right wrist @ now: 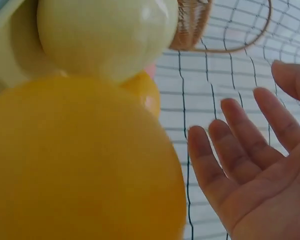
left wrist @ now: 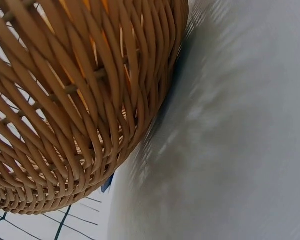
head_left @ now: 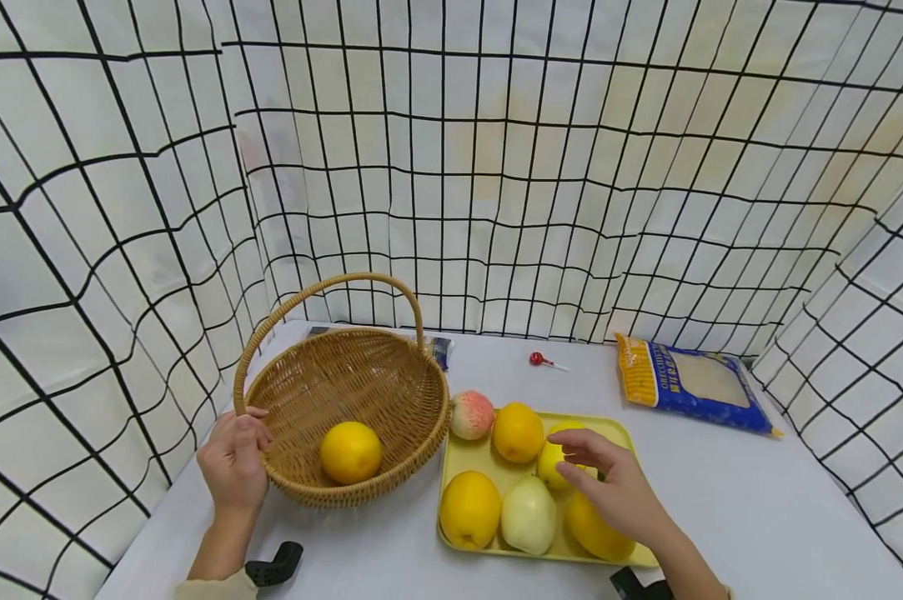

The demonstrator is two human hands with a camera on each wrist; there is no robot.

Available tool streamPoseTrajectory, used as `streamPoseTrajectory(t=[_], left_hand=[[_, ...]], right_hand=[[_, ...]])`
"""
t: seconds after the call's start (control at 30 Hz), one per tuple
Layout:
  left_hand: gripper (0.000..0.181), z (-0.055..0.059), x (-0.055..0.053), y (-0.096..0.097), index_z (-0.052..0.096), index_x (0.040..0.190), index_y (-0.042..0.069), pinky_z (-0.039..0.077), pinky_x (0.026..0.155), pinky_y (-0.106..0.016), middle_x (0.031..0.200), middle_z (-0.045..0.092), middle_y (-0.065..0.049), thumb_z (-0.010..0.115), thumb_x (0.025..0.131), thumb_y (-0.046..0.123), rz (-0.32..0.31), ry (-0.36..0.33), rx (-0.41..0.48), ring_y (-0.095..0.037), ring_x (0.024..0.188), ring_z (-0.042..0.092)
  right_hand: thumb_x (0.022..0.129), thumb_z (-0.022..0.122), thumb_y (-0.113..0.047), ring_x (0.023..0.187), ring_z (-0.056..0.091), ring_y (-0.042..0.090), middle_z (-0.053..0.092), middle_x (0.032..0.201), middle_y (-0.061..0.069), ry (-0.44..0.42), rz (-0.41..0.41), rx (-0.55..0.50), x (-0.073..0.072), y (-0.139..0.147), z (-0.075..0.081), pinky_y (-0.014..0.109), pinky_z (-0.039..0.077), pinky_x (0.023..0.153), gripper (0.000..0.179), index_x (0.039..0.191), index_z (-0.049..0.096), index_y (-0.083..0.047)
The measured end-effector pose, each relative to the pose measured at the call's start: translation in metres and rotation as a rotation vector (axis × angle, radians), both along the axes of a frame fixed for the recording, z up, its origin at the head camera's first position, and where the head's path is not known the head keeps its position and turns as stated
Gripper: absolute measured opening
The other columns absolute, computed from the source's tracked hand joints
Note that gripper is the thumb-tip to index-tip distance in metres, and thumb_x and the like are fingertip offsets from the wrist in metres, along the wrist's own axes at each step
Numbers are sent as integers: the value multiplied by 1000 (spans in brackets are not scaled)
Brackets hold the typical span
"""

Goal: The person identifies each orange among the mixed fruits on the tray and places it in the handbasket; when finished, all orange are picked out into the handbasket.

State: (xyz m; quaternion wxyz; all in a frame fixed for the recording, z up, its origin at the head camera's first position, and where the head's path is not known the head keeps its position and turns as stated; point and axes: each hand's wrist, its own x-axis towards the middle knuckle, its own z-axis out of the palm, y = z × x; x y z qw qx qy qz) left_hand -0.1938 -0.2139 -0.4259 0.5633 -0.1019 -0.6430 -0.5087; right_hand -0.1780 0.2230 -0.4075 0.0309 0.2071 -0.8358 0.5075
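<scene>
My left hand [head_left: 233,458] grips the left rim of a wicker basket [head_left: 353,375], near the foot of its arched handle. The basket tilts toward me, with one orange [head_left: 351,452] inside. Its woven side [left wrist: 80,100] fills much of the left wrist view. Over a yellow tray [head_left: 612,429] hovers my right hand [head_left: 616,487], fingers spread and holding nothing. Below it are a yellow fruit [head_left: 552,468] and a large orange-yellow fruit [head_left: 594,529], both partly hidden. The tray also bears a pale green fruit [head_left: 529,515], another yellow fruit [head_left: 469,509], an orange [head_left: 518,432] and a peach [head_left: 471,415].
A blue and yellow pasta bag [head_left: 694,383] lies at the back right of the white table. Near the back middle is a red lollipop [head_left: 537,359]. Behind the basket, a dark packet [head_left: 442,352] is partly hidden. Black-gridded white cloth walls enclose the table.
</scene>
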Motion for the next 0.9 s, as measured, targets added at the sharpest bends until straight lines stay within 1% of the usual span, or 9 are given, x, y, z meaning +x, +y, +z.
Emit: streamPoseTrajectory(t=[0.1,0.23,0.3,0.4,0.5,0.6,0.67,0.77,0.9], left_hand=[[46,-1,0,0,42,49,-5,39,78,-18,53,48,-7,42,95,1,7,-23,-3,-9,77,57],[46,-3,2,0,42,49,-4,39,78,-18,53,47,-8,42,94,0,23,-36,-6,-7,77,56],[46,-3,3,0,42,49,-4,39,78,-17,53,46,-9,42,94,0,24,-39,-12,-7,78,56],[45,-3,3,0,42,50,-4,39,79,-17,53,46,-11,42,95,0,18,-39,-24,-9,78,56],[45,-2,2,0,42,50,-4,39,79,-17,54,47,-11,42,95,0,23,-32,-38,-9,78,56],[44,-2,1,0,42,50,-3,40,78,-16,56,48,-11,43,95,-1,32,-27,-44,-9,78,56],[44,-2,1,0,42,51,-3,40,79,-16,56,48,-9,43,95,0,35,-31,-42,-9,78,56],[44,-1,1,0,42,51,-4,40,79,-16,56,48,-9,43,95,1,38,-36,-35,-9,78,56],[44,-1,1,1,42,51,-4,39,78,-16,56,48,-11,43,95,1,42,-39,-30,-9,78,56]], right_hand=[[96,63,-21,104,64,26,64,121,11,-40,-18,3,1,13,-1,26,53,86,27,122,63,-12],[97,61,-20,103,64,25,62,121,15,-117,-26,-20,1,26,-5,26,54,84,27,122,63,-12],[97,60,-21,104,63,24,61,123,17,-140,-39,-28,2,32,-7,26,54,84,28,123,63,-11],[97,60,-22,105,63,19,61,125,18,-140,-78,-27,3,41,-10,25,53,84,29,124,62,-10],[97,60,-23,102,63,13,63,124,16,-126,-127,-5,4,48,-11,23,53,84,31,125,62,-10],[97,60,-25,100,62,10,64,123,12,-138,-167,21,4,55,-11,23,53,83,31,125,62,-12],[97,61,-26,102,62,12,63,125,13,-165,-171,31,3,58,-10,23,52,84,31,125,61,-12],[97,61,-24,105,63,20,61,127,17,-215,-155,25,3,63,-9,25,53,84,34,127,59,-10],[97,61,-22,111,60,34,56,130,24,-297,-87,11,2,68,-9,29,55,85,39,131,55,-3]])
